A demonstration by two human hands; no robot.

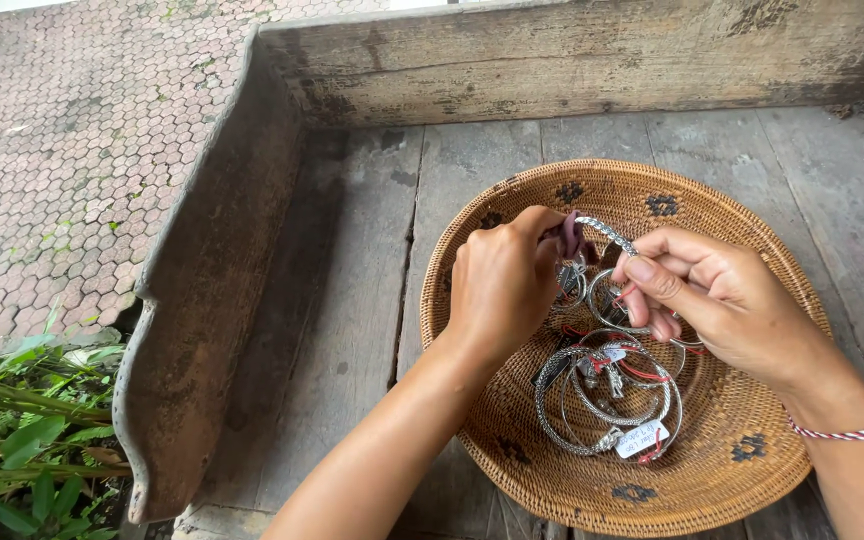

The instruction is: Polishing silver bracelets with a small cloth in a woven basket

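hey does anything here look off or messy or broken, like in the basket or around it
Nothing looks broken or spilled. The silver bracelets lie in a loose overlapping heap in the woven basket, with red threads and small tags tangled among them. Both hands, left hand and right hand, hold one bracelet above it. The wooden bench is weathered and stained.

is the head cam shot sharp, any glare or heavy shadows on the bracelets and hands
Head view: soft, even daylight, no hard shadows; the left hand and right hand are sharp, holding a silver bracelet between them; the bracelets in the woven basket give only small glints, no blown-out glare; the wooden corner at left is darker; the plank lines bend slightly toward the edges.
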